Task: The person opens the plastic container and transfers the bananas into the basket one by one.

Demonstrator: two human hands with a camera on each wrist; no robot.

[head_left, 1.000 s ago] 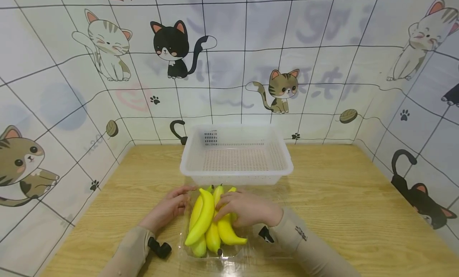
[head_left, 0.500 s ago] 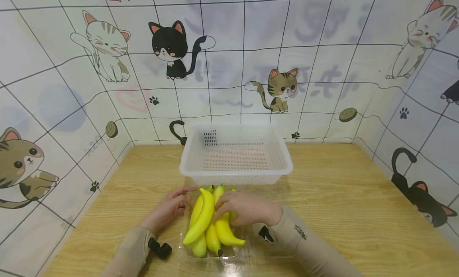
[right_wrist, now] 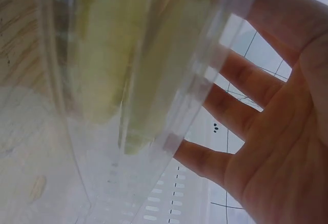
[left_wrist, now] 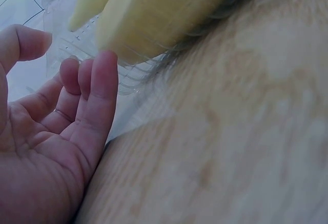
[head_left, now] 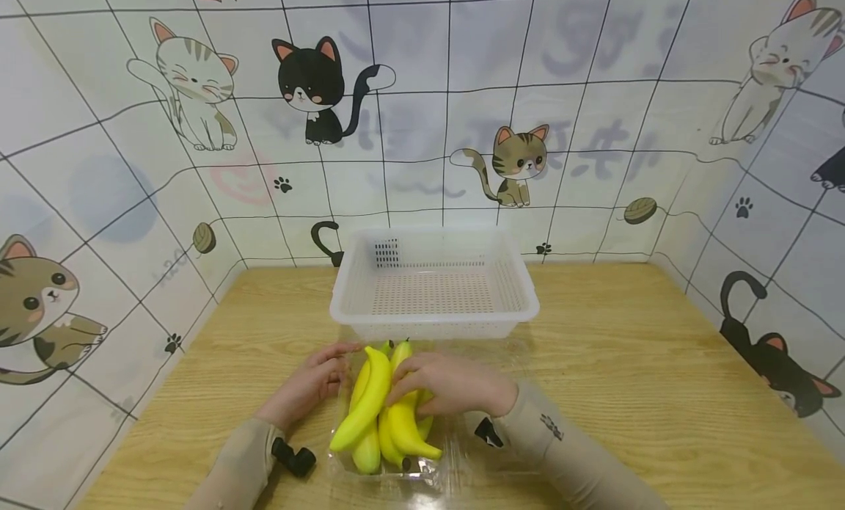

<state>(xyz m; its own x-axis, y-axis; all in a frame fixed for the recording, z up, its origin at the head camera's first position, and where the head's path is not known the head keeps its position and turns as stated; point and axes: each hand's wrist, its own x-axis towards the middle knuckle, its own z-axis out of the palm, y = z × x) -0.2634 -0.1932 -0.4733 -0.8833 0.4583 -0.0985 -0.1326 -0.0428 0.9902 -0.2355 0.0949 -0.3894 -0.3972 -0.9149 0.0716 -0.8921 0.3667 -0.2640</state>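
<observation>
Several yellow bananas (head_left: 365,407) lie heaped in a clear plastic container (head_left: 389,476) at the front middle of the head view. My right hand (head_left: 458,384) reaches over the container's right wall, thumb and fingers around a banana (head_left: 407,435) on the right of the heap. Through the plastic in the right wrist view, the fingertips are partly blurred. My left hand (head_left: 309,385) stays at the container's left wall with fingers loosely bent and holds nothing. A fingertip is at the ribbed plastic (left_wrist: 134,78) in the left wrist view; whether it touches cannot be told.
A white slotted basket (head_left: 436,321) stands right behind the container, against the back wall with its printed cats. Wooden tabletop (head_left: 634,363) extends to both sides. A clear flap (head_left: 505,352) of plastic lies right of the container, partly under the right forearm.
The right hand has shifted slightly left, its fingers closer around the right-hand banana, which has slid left. The banana on top has tilted a little leftward. The left hand stays put.
</observation>
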